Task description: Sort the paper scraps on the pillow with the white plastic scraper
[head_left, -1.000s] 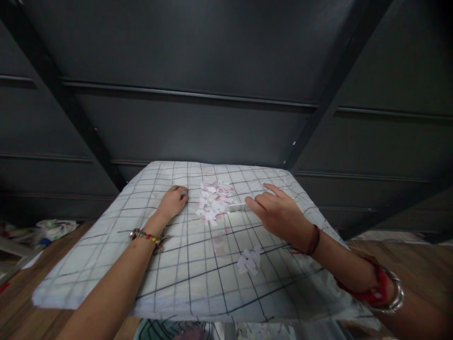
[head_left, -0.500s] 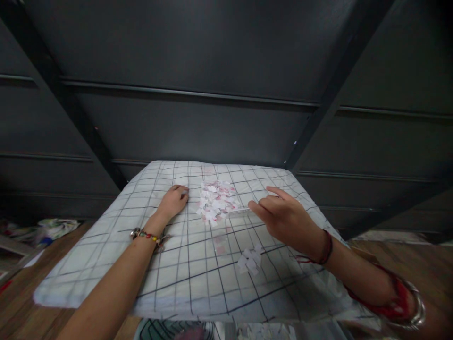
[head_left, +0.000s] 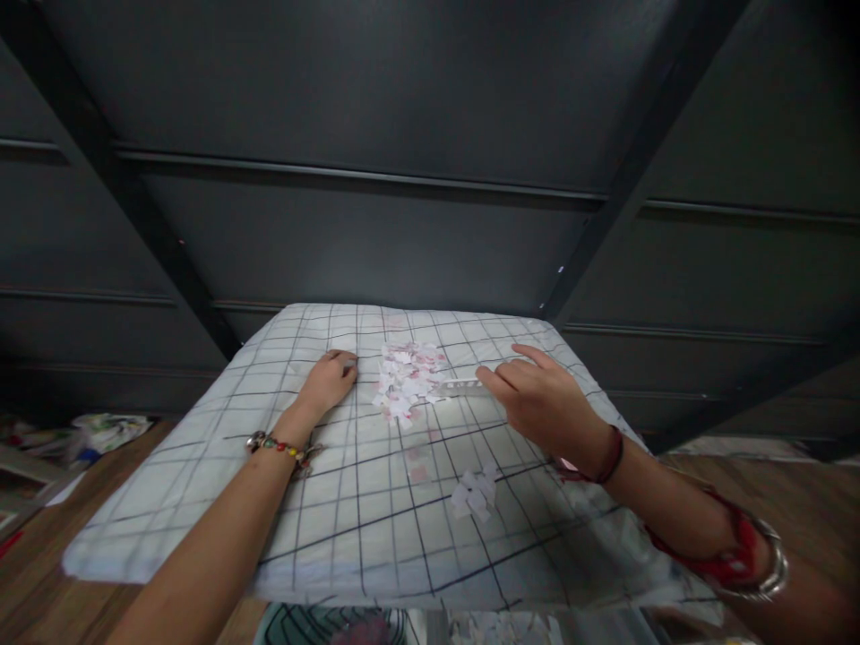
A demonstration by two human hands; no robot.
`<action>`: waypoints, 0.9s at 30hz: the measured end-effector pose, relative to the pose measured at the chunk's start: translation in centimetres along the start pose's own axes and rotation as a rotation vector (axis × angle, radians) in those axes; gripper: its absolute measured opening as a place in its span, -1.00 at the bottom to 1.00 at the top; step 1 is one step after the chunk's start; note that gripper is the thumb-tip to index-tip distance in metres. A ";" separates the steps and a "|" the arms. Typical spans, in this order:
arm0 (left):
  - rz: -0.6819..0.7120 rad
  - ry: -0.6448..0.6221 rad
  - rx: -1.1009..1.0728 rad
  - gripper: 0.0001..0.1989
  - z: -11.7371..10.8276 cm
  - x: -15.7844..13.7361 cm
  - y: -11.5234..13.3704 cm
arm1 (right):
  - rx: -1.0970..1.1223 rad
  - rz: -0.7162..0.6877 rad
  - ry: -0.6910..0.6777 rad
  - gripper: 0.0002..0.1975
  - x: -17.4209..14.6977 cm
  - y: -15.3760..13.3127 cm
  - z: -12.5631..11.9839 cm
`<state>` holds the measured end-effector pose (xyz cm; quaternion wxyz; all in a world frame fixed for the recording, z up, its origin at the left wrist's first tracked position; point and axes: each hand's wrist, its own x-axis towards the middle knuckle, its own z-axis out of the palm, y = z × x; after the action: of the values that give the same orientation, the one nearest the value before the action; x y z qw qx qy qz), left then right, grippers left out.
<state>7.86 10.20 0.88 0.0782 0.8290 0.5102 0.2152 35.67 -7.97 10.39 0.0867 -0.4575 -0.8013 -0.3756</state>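
Observation:
My left hand (head_left: 329, 381) rests on the checked cloth (head_left: 322, 520), fingers loosely bent and thumb apart, holding nothing. To its right lies a flat pile of small white paper pieces (head_left: 408, 381), some with pink marks. My right hand (head_left: 541, 394) is closed in a pinch on a thin, pale strip-like tool (head_left: 460, 384) with a row of light marks along it; its exact kind is unclear. The tool's far end reaches the pile's right edge. One finger of that hand stands out straight. A smaller cluster of white pieces (head_left: 474, 492) lies nearer me.
A faint pinkish, see-through piece (head_left: 417, 459) lies below the pile. Dark panels (head_left: 376, 242) rise behind the table. Under the front edge are a green basket (head_left: 296, 623) and a container with pale scraps (head_left: 503, 627). Cluttered items (head_left: 107, 434) lie at left.
My right hand has shifted slightly right and up with the tool, which now shows more broadly beside the pile. My left hand stays put.

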 end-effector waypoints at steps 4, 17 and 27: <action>0.003 -0.004 0.014 -0.62 -0.1 -0.1 0.0 | 0.016 -0.003 -0.015 -0.67 -0.2 -0.1 -0.1; 0.038 -0.004 0.022 -0.61 0.1 0.0 -0.2 | 0.001 -0.032 0.007 -0.70 0.6 -0.4 -0.2; 0.038 -0.006 0.030 -0.61 0.3 0.1 -0.4 | 0.058 -0.044 0.084 -0.66 0.7 -0.6 -1.0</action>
<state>7.64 10.51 0.52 0.0633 0.8402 0.4973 0.2065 34.60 -8.40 11.15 0.1253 -0.4210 -0.8174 -0.3727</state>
